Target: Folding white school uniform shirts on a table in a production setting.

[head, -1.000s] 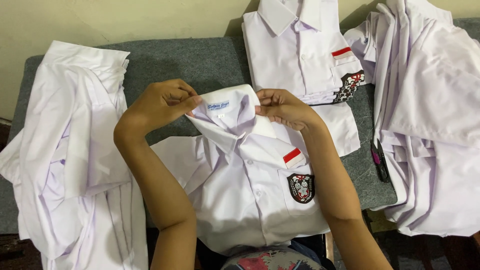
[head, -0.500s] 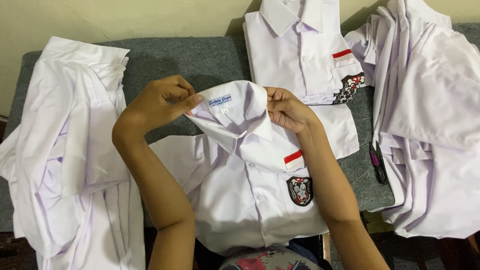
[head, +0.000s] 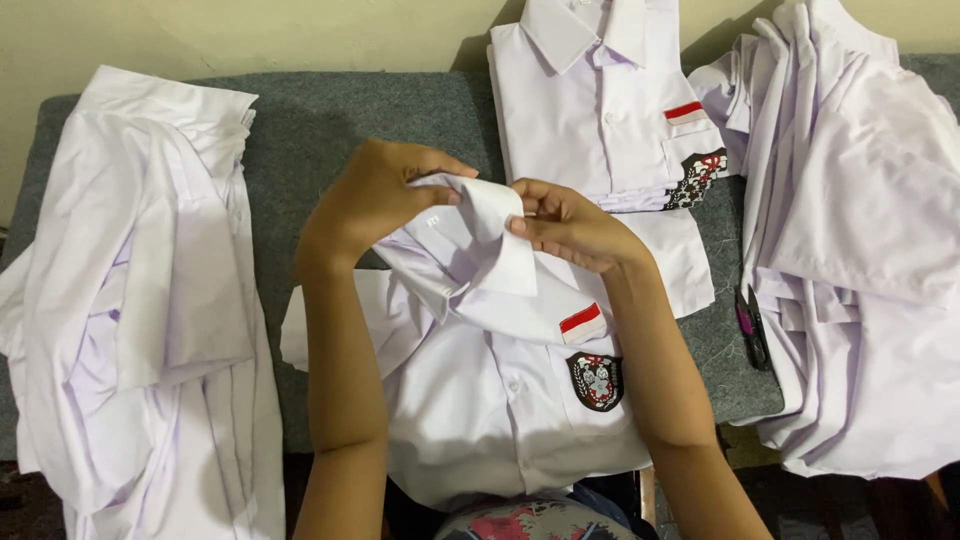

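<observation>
A white school shirt (head: 500, 400) with a red-and-white chest strip and a dark crest on its pocket lies front-up on the grey padded table (head: 300, 130), right in front of me. Both hands meet at its collar (head: 480, 225). My left hand (head: 375, 195) pinches the left collar end and lifts it. My right hand (head: 565, 225) grips the right collar end, fingertips pressed on the fabric. The two collar ends are drawn together between my thumbs.
A folded shirt (head: 600, 110) of the same kind lies at the back middle. A heap of white shirts (head: 140, 300) hangs over the left edge. Another pile (head: 860, 260) covers the right side. Small scissors with a pink grip (head: 752, 325) lie beside that pile.
The collar was spread open with its inner label showing. My hands have moved closer and drawn the collar ends together, hiding the label.
</observation>
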